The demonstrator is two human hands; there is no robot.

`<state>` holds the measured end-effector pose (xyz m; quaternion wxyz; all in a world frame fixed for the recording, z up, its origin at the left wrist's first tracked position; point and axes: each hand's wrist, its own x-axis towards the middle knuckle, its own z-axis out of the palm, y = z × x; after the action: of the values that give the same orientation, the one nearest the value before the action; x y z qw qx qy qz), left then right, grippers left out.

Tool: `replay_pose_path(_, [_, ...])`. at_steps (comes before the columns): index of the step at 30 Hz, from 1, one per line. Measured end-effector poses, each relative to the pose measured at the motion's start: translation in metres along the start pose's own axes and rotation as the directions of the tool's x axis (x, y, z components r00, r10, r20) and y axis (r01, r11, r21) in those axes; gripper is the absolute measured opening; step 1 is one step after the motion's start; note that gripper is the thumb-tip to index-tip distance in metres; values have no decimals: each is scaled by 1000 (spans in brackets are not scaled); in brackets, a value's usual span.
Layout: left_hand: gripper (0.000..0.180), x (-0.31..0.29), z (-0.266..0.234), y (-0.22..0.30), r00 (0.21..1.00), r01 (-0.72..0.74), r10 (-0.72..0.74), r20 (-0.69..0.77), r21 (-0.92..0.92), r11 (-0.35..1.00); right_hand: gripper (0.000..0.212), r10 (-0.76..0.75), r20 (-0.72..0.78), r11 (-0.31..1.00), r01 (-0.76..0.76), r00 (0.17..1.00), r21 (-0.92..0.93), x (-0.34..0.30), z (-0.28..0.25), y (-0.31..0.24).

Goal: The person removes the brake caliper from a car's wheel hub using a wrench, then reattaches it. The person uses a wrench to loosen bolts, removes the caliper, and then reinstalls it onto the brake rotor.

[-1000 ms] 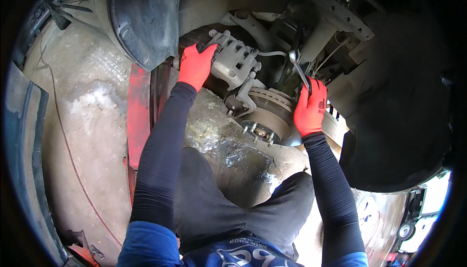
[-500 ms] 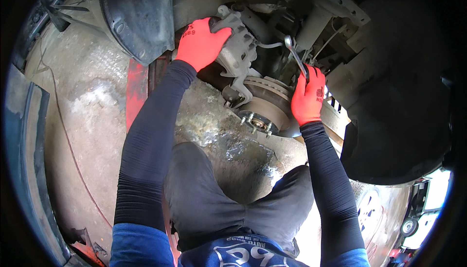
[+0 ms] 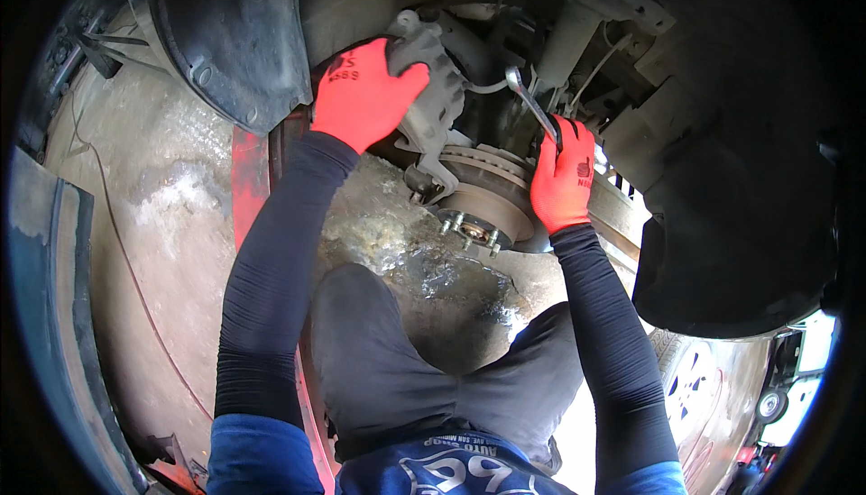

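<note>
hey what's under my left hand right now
Your left hand lies over the brake caliper. Its grey body shows along the hand's right side, with the brake rotor farther down and right. Whatever part your hand covers can't be seen.

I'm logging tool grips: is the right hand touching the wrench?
Touching: the head view shows the right hand closed around the wrench, whose upper end projects beyond the grip.
</note>
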<state>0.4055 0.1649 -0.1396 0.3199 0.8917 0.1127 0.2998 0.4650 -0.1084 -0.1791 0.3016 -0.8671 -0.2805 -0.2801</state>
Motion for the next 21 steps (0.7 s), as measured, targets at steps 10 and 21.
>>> replay_pose_path(10, [32,-42,70,-128,735,484,-649,195,-822,301,30,4,-2,1000,-4,1000,-15,3,4,-3])
replay_pose_path(21, [33,-30,35,-92,905,383,-417,82,-584,716,28,-38,-43,999,37,998,-32,0,-1,-1])
